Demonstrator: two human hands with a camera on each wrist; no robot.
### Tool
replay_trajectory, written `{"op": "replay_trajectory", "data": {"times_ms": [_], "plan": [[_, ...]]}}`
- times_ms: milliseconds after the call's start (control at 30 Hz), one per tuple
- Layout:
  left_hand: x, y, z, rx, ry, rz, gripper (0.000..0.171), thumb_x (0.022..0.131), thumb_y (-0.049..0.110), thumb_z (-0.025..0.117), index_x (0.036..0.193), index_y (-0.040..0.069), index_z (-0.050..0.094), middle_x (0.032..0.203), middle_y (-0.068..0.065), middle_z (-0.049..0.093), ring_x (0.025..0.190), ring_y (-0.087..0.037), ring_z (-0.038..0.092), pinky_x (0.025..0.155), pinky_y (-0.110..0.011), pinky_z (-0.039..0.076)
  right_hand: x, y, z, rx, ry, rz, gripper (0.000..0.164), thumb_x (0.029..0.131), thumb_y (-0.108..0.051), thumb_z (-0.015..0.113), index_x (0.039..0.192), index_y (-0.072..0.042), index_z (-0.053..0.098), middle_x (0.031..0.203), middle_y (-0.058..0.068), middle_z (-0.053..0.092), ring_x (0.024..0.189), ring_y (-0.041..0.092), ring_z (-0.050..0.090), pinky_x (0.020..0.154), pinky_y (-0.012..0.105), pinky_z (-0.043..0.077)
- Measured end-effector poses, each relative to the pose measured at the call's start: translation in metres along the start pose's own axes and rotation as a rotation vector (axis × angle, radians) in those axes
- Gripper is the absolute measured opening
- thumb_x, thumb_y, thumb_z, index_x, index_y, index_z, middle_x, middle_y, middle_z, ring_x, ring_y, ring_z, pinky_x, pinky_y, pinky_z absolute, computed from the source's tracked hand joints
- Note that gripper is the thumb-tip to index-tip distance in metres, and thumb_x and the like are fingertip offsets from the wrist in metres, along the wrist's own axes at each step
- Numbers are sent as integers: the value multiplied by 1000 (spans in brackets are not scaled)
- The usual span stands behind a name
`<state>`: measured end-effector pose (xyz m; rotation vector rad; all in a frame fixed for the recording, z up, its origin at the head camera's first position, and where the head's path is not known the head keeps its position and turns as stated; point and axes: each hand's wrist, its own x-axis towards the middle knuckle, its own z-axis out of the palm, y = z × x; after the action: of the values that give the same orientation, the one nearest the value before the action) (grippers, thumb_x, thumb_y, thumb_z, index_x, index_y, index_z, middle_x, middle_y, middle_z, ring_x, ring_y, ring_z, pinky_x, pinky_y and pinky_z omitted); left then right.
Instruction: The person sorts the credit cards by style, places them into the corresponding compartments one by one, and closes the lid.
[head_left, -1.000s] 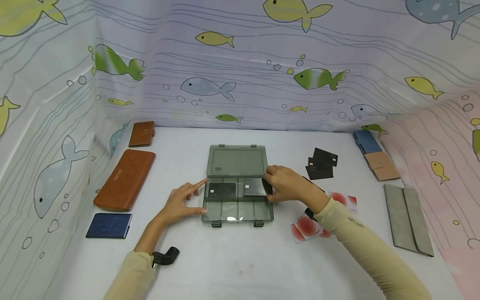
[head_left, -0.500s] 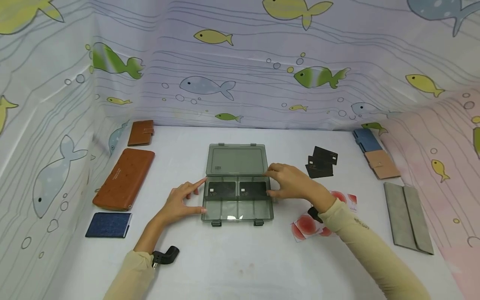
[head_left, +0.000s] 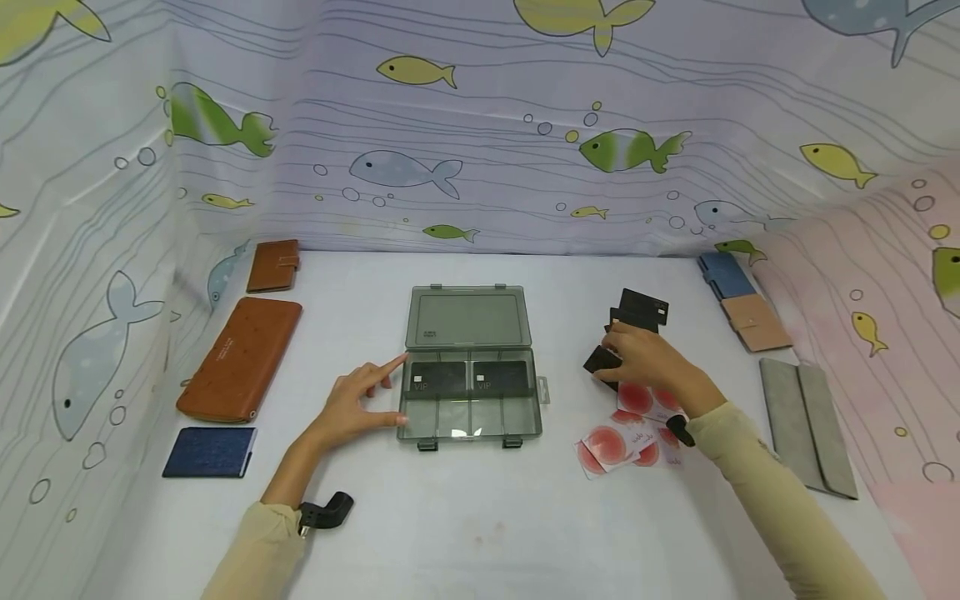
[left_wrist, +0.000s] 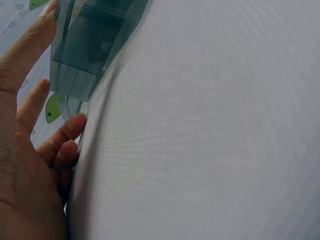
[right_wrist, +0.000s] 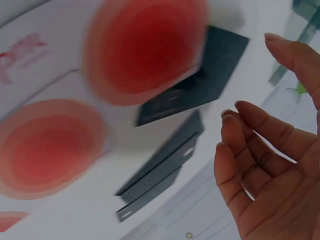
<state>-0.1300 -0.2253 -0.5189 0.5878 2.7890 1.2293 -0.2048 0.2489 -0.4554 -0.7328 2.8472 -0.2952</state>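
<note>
My left hand (head_left: 351, 410) spans the left side of a grey see-through divided box (head_left: 435, 421), index finger and thumb stretched to its edge. The box's lid (head_left: 468, 317) lies folded back. Two black VIP cards (head_left: 438, 379) rest side by side across its rear compartments. My right hand (head_left: 648, 362) is over a loose black card (head_left: 600, 362) to the right of the box. In the right wrist view, the right hand's fingers (right_wrist: 272, 130) are loosely bent, with a gap between them and the black card (right_wrist: 220, 65). Nothing is held there.
More black cards (head_left: 645, 304) overlap behind the right hand. Red-and-white cards (head_left: 607, 446) lie in front of it. At left are a brown wallet (head_left: 240, 358), a small brown wallet (head_left: 273, 265) and a navy one (head_left: 208, 452); blue, tan and grey wallets (head_left: 806, 425) line the right side.
The right hand has set its black card down in the box's rear right, let go and moved right over the loose black cards. The left hand stays at the box.
</note>
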Motion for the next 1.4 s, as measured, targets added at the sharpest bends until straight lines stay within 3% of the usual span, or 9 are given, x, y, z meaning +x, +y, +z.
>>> {"op": "replay_trajectory", "data": {"times_ms": [300, 600, 767, 867, 1133, 1400], "plan": [[-2, 0, -2, 0, 2, -12, 94, 70, 36, 88, 152, 29, 42, 97, 3, 51, 77, -12, 36, 79, -40, 21, -15, 19, 7, -37, 13, 18, 54, 77, -39, 83, 104, 6, 71, 95, 13, 63, 78, 22, 59, 80, 47, 55], [-3, 0, -2, -2, 4, -16, 94, 70, 36, 88, 152, 29, 42, 97, 3, 52, 78, -12, 36, 78, -39, 21, -15, 16, 5, 13, -49, 81, 56, 75, -39, 84, 106, 6, 68, 100, 14, 62, 83, 25, 60, 86, 51, 54], [-2, 0, -2, -2, 9, -10, 94, 70, 36, 88, 152, 30, 42, 97, 3, 52, 78, -12, 36, 79, -39, 21, -10, 12, 8, 14, -53, 72, 52, 73, -37, 84, 102, 3, 69, 95, 11, 61, 78, 22, 56, 80, 46, 55], [-2, 0, -2, -1, 12, -2, 94, 70, 37, 88, 152, 29, 43, 97, 3, 52, 78, -12, 36, 79, -40, 21, -9, 10, 11, -39, -35, 45, 52, 71, -38, 83, 101, 2, 68, 91, 9, 60, 77, 21, 55, 77, 43, 54], [-1, -1, 0, -2, 16, 12, 94, 69, 36, 88, 151, 29, 43, 96, 4, 52, 77, -12, 36, 79, -40, 22, -3, 7, 14, -124, 7, 16, 58, 73, -38, 79, 109, 5, 67, 108, 19, 66, 96, 31, 61, 88, 50, 53], [0, -2, 2, 4, 9, 3, 94, 70, 38, 88, 152, 30, 42, 96, 5, 51, 77, -11, 36, 79, -40, 21, 12, 2, 8, -84, -76, 47, 50, 70, -37, 84, 99, 2, 69, 88, 9, 64, 78, 22, 55, 76, 41, 53]]}}
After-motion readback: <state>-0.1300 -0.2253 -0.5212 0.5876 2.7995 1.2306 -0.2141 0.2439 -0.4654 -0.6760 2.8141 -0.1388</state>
